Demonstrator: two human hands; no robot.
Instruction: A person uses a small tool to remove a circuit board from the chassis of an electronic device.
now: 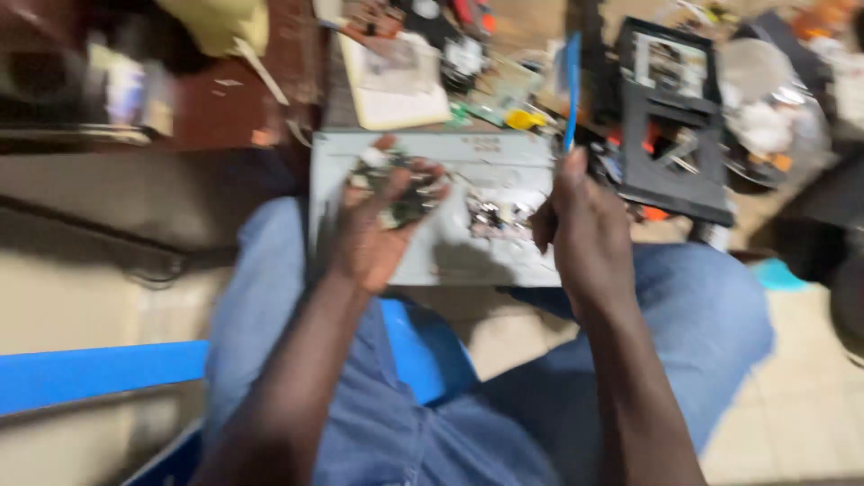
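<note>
Left hand — palm up, fingers curled around a small circuit board, held above a grey metal panel resting on the person's knees. Right hand — closed around a blue-handled tool, its handle pointing up. Loose small parts lie on the panel between the hands. The view is blurred.

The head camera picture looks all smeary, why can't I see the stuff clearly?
In the head view, motion blur smears everything: the left hand around a small dark part, the right hand holding a blue tool, and the cluttered bench behind. The grey panel carries soft hand shadows; no strong glare.
</note>
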